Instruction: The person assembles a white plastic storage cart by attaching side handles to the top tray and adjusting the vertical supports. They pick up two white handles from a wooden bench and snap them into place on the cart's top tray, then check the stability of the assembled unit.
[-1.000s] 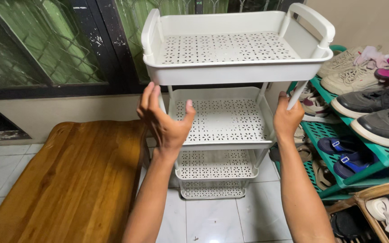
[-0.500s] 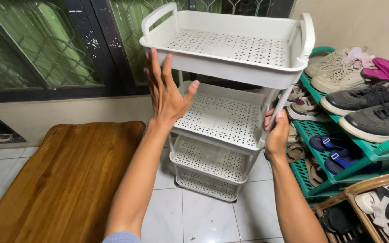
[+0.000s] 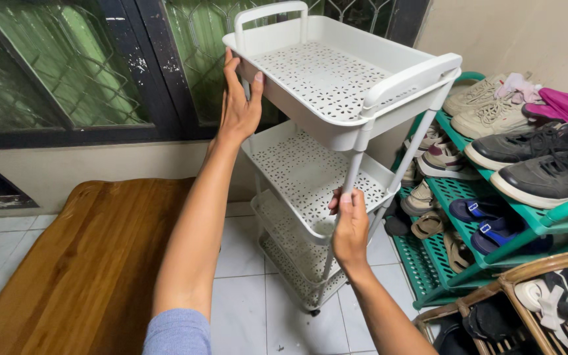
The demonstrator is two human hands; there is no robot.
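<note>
A white plastic cart [image 3: 336,131] with three perforated trays stacked on thin posts stands on the pale tiled floor [image 3: 244,309], in front of a dark-framed window with green patterned glass [image 3: 67,66]. It looks slightly tilted, and one small wheel shows at its bottom corner. To its left a brown wooden board [image 3: 93,263] lies flat on the floor against the wall. To its right, just beside it, a green shoe rack [image 3: 527,217] holds sneakers, sandals and slippers, with a woven basket [image 3: 494,289] of more shoes in front of it.

The left hand [image 3: 239,105] is open, its palm and spread fingers pressed flat against the outer side wall of the top tray, just below the looped handle. The right hand [image 3: 350,227] is closed around one of the front posts [image 3: 356,171], gripping it at the level of the middle tray, thumb and fingers wrapped round it.
</note>
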